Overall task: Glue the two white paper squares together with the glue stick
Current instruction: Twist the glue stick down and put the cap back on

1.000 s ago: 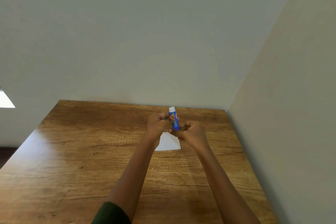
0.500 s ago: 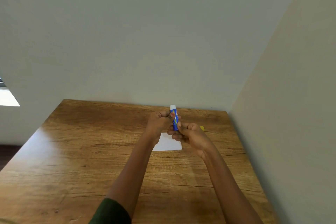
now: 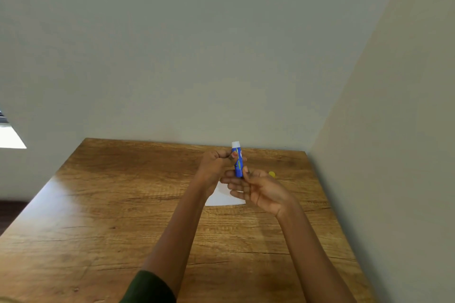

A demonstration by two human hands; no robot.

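Glue stick [image 3: 237,162] held upright above the wooden surface [image 3: 123,204], blue body with a white end uppermost, well toward the far edge near the wall corner. Left hand [image 3: 215,167] closed around the upper half of the tube, fingers [image 3: 233,155] curled and pinching it just below the white end. Right hand [image 3: 258,188] lower and nearer, palm turned up, thumb pressed to the bottom of the tube while the other fingers lie loosely spread and half open beneath it (more a steadying touch than a full grip). White paper [image 3: 222,195] flat on the surface directly below both hands, partly hidden by them; only one sheet edge plainly seen, so hard to say whether two squares are stacked there or just one. Small yellow object [image 3: 271,174] on the surface just beyond the right hand, possibly the cap, too small to tell for sure. Dark green sleeve [image 3: 147,289] at the bottom edge on the left forearm, right forearm bare. Bright glare on the surface toward the left side.
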